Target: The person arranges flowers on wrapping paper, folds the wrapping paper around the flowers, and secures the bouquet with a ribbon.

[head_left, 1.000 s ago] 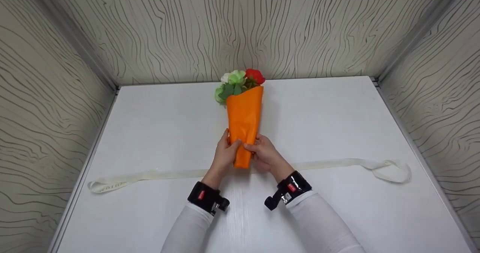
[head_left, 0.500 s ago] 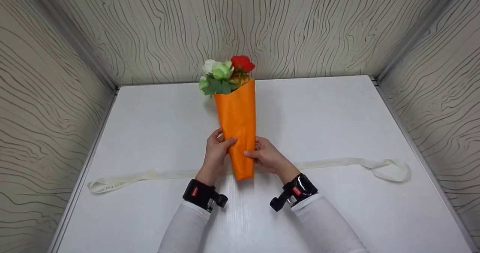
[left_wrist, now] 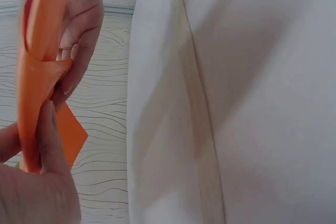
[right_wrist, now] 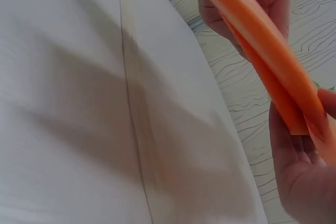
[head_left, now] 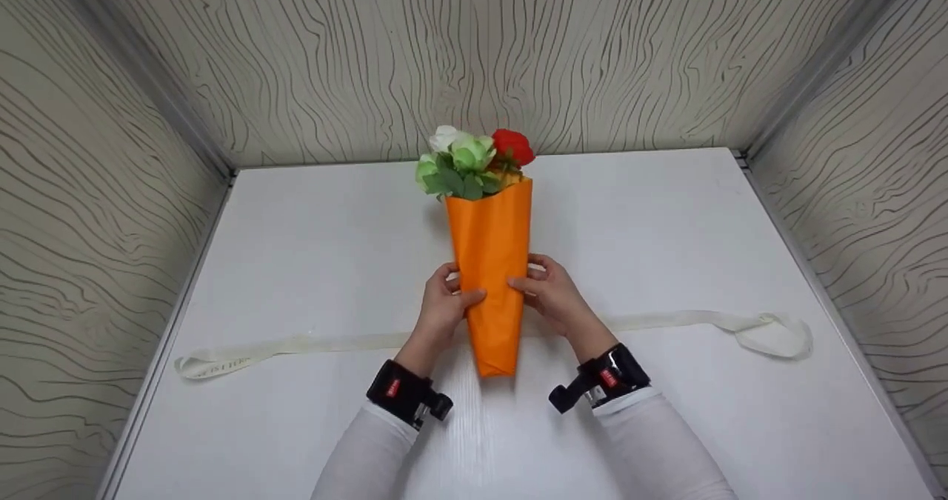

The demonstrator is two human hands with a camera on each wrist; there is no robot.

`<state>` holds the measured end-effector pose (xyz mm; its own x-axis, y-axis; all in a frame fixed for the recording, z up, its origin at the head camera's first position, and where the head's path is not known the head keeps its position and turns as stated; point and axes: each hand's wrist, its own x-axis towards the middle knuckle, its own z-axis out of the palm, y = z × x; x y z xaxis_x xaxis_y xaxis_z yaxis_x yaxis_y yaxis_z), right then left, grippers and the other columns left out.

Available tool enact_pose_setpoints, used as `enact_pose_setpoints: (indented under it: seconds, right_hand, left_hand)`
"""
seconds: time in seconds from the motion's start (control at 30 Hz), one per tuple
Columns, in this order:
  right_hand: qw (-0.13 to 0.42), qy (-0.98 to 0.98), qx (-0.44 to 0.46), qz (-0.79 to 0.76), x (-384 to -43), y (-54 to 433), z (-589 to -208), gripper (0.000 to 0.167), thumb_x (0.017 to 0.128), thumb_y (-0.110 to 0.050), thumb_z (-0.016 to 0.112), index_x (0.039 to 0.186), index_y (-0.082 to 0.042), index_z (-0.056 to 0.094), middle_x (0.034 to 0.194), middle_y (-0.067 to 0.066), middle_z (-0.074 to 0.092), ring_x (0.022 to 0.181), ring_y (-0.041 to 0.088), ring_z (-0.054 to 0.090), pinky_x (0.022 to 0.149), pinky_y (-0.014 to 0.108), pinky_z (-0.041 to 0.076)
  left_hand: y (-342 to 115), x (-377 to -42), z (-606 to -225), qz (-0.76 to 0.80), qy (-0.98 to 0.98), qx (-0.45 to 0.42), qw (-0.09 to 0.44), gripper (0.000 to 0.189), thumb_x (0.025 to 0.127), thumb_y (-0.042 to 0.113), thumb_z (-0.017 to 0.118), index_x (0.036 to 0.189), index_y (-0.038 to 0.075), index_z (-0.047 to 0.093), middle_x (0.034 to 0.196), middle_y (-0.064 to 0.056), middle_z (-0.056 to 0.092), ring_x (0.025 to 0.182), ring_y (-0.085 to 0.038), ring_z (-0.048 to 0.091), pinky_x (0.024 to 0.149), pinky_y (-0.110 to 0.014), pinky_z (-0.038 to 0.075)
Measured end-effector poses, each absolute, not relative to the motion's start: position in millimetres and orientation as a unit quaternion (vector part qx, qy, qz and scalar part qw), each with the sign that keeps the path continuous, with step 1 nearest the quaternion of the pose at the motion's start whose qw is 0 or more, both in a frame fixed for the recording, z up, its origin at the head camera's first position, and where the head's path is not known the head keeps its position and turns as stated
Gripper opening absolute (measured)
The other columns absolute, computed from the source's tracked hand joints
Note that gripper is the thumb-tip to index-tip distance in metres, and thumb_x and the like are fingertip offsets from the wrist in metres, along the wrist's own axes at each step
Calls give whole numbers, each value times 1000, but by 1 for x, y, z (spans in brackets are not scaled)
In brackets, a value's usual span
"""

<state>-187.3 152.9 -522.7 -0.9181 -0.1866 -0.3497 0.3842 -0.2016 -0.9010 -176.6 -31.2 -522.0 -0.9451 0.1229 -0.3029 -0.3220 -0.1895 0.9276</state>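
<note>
A bouquet in orange wrapping paper [head_left: 490,241] is held up over the middle of the table, its narrow end toward me. White, light green and red flowers [head_left: 471,152] with green leaves stick out of the wide top. My left hand [head_left: 443,307] grips the wrap's left side, thumb on the front and fingers behind. On the right side my right hand [head_left: 557,296] pinches it the same way. Both wrist views show the orange wrap [left_wrist: 39,66] between the hands, with a gap to the table below. A pale ribbon [head_left: 337,344] lies across the table under the bouquet.
The ribbon ends in loops, one at the left [head_left: 215,367] and one at the right [head_left: 778,337]. Wood-patterned panels [head_left: 474,55] stand behind and at both sides of the white table [head_left: 311,248]. Black camera straps [head_left: 404,392] sit on both wrists.
The bouquet rose and swung left, then came back right and nearer me. Both hands moved with it and now sit farther apart, at its sides. The ribbon stayed in place.
</note>
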Motion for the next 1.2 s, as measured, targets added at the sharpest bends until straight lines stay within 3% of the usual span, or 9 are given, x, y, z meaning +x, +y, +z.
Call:
enact_pose_setpoints:
  seconds: [0.17, 0.47, 0.8, 0.97, 1.1, 1.2]
  right_hand:
    - [182, 684, 94, -701, -183, 161, -527, 55, 73, -5, 71, 120, 2, 45, 104, 16, 60, 89, 26, 60, 75, 35, 49]
    - [187, 775, 91, -597, -169, 164, -540, 45, 69, 0, 72, 109, 3, 52, 92, 14, 62, 76, 22, 61, 64, 33, 51]
    - [192, 849, 91, -483, -163, 161, -561, 45, 65, -7, 75, 103, 3, 55, 84, 9, 59, 67, 19, 57, 57, 30, 48]
    - [164, 891, 69, -418, -161, 159, -561, 42, 65, -14, 75, 99, 2, 56, 80, 8, 58, 65, 19, 56, 56, 30, 47]
    - [109, 937, 33, -331, -154, 157, -558, 62, 67, -26, 75, 116, 2, 48, 91, 10, 58, 76, 21, 55, 65, 33, 46]
    - [60, 964, -2, -260, -143, 157, -554, 75, 70, -35, 73, 128, -2, 39, 97, 12, 53, 80, 22, 52, 64, 34, 46]
  left_hand:
    - [-26, -170, -531, 710, 677, -67, 181, 53, 74, 4, 70, 118, 5, 40, 105, -14, 56, 86, -24, 58, 69, -33, 50]
    - [-29, -161, -546, 524, 826, -22, 206, 54, 68, 23, 77, 109, 2, 48, 95, -6, 54, 81, -19, 53, 72, -30, 46]
    - [-27, -153, -558, 382, 901, 12, 204, 47, 67, 32, 76, 99, 7, 52, 78, -2, 54, 64, -17, 52, 57, -28, 42]
    - [-25, -150, -558, 294, 942, 51, 156, 53, 67, 41, 74, 97, 6, 50, 73, -2, 52, 60, -17, 51, 52, -29, 41]
    - [-22, -143, -555, 229, 966, 93, 78, 72, 66, 45, 73, 115, 2, 42, 88, -9, 49, 70, -21, 50, 55, -32, 45]
    - [-21, -134, -552, 188, 973, 127, 44, 79, 69, 45, 72, 128, 7, 36, 99, -14, 43, 78, -23, 47, 59, -32, 46]
